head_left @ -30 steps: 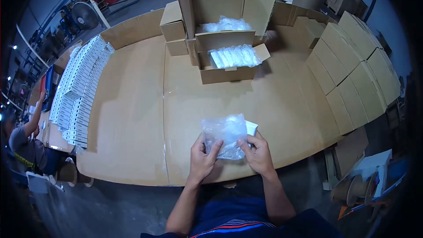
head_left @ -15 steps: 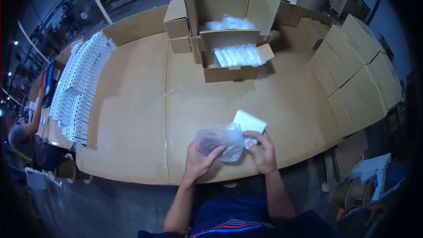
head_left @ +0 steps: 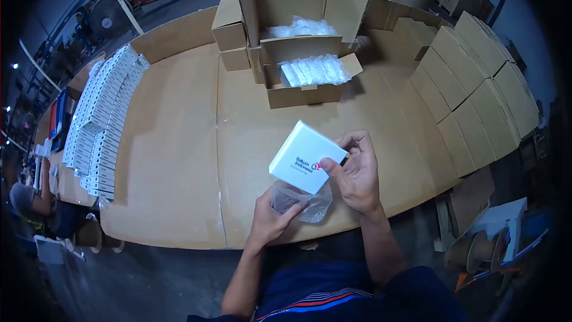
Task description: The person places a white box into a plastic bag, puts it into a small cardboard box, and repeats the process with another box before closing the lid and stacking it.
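A flat white box (head_left: pixel 301 154) with printed lettering is tilted up in front of me, gripped at its right corner by my right hand (head_left: pixel 356 174), thumb on the printed face. Just below it, my left hand (head_left: pixel 275 217) is closed on a clear plastic bag (head_left: pixel 316 207). The box's lower edge overlaps the bag's upper part in this view. Farther off, an open cardboard box (head_left: pixel 304 96) holds a row of plastic-wrapped packets (head_left: pixel 316 71).
Stacked small white boxes (head_left: pixel 101 128) line the table's left side. Closed brown cartons (head_left: pixel 476 92) are piled at the right. Behind the open box stands a taller open carton (head_left: pixel 292 0). A person (head_left: pixel 39 197) is at the far left. Cardboard covers the table (head_left: pixel 179 161).
My right hand has lifted the white box off the table to above the bag, its printed face now showing. The left hand keeps the bag. The view has shifted slightly.
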